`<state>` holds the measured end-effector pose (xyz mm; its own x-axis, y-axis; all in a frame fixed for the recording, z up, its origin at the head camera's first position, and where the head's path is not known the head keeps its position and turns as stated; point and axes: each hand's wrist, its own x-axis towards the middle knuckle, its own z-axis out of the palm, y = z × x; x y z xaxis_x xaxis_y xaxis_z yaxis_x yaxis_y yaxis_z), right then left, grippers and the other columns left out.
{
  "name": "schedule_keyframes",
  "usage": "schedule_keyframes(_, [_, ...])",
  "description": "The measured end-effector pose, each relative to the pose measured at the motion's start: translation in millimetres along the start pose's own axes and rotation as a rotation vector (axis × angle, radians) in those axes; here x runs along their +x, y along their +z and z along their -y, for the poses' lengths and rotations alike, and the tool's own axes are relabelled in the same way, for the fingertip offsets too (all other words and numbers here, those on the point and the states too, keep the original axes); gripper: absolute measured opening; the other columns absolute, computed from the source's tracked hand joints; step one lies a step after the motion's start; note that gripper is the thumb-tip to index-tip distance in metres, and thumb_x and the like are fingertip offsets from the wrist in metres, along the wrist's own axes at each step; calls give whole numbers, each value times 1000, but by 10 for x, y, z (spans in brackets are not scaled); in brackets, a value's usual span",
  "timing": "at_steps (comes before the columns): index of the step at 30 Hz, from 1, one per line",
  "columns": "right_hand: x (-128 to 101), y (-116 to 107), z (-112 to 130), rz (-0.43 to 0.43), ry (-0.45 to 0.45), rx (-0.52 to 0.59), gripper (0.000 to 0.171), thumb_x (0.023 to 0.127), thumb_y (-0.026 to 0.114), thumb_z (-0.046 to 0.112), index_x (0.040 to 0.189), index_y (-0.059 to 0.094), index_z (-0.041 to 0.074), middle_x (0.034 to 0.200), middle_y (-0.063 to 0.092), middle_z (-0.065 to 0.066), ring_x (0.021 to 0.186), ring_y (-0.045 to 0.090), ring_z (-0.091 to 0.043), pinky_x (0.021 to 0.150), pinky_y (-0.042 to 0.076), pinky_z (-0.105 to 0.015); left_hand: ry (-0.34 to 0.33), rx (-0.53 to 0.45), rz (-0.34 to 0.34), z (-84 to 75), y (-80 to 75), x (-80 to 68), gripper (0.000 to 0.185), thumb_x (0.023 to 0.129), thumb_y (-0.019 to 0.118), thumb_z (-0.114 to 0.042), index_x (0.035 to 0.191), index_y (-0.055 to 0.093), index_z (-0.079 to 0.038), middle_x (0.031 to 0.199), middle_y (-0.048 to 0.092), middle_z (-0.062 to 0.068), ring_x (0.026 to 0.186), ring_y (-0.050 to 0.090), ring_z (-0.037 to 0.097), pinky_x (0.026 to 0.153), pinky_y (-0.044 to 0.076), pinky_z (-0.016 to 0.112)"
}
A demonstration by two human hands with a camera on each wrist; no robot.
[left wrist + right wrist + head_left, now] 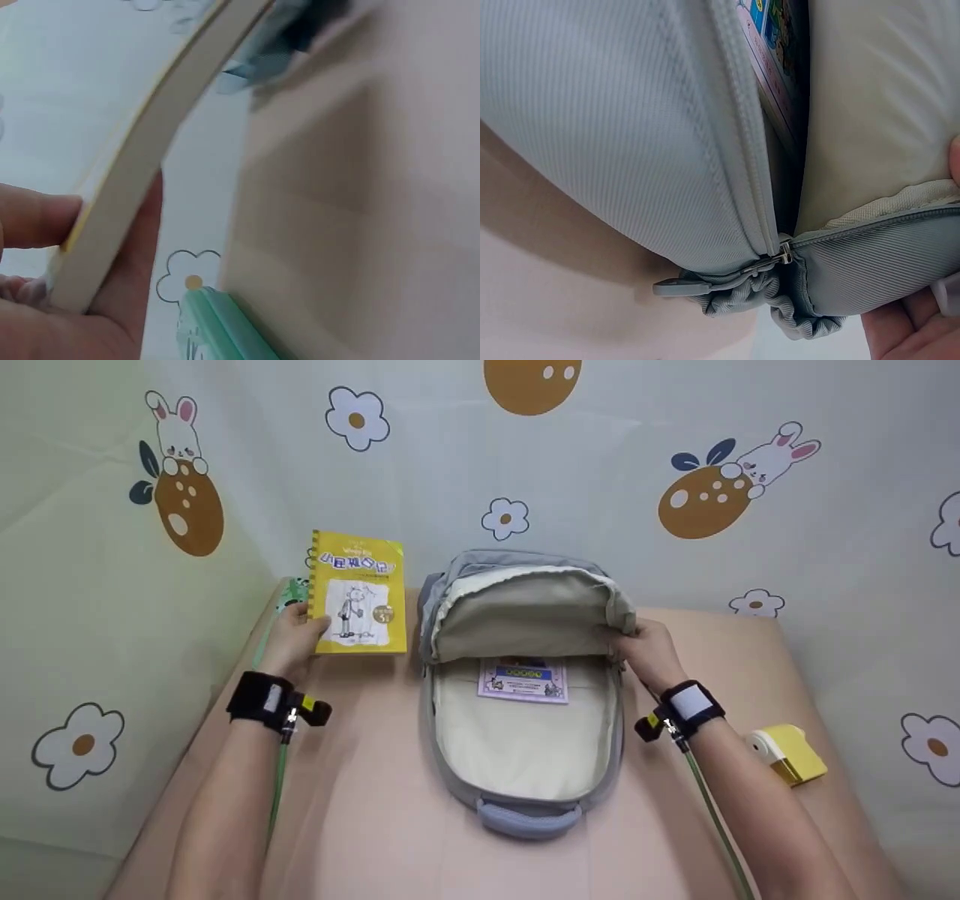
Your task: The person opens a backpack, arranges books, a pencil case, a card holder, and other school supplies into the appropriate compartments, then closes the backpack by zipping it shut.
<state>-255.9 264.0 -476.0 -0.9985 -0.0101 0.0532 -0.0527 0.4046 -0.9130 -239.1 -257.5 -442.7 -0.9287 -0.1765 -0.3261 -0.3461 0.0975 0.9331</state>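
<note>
A grey backpack [525,810] lies open on the peach table [375,825], its cream lining showing. A purple-edged booklet [523,679] lies inside it. My right hand [651,654] grips the raised front flap [525,615] at its right edge; the right wrist view shows the grey fabric [615,135], the zipper pull [682,286] and my fingers [907,330]. My left hand [296,636] holds a yellow book [360,594] by its lower left corner, lifted left of the backpack. The left wrist view shows the book's page edge [142,165] pinched between thumb and fingers [37,221].
A green object [289,594] lies under the book at the table's far left, also seen as a green object [217,330] in the left wrist view. A small yellow and white device [784,750] sits at the right edge. A patterned cloth covers the wall behind.
</note>
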Motion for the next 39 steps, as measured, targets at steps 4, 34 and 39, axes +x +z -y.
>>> schedule_keyframes(4, [3,-1,-5,-8,9,-4,38,89,81,30,80,62,-3,71,57,-2,69,56,-19,61,48,-30,27,-147,55,-143,-50,-106,56,109,47,-19,160,25,-8,150,47,15,125,59,24,96,53,29])
schedule_keyframes(34, [54,9,51,26,22,-118,41,91,76,45,91,72,4,77,65,-6,62,52,-17,58,44,-29,43,-147,816,-120,1118,-1335,42,100,60,-3,138,45,5,118,68,21,94,73,26,83,60,37])
schedule_keyframes(39, [40,-14,60,36,-2,-139,46,90,75,51,92,70,5,74,58,-4,56,42,-13,52,34,-29,-95,-92,823,166,1344,-1265,40,98,60,-1,135,48,8,117,68,21,94,73,26,84,59,37])
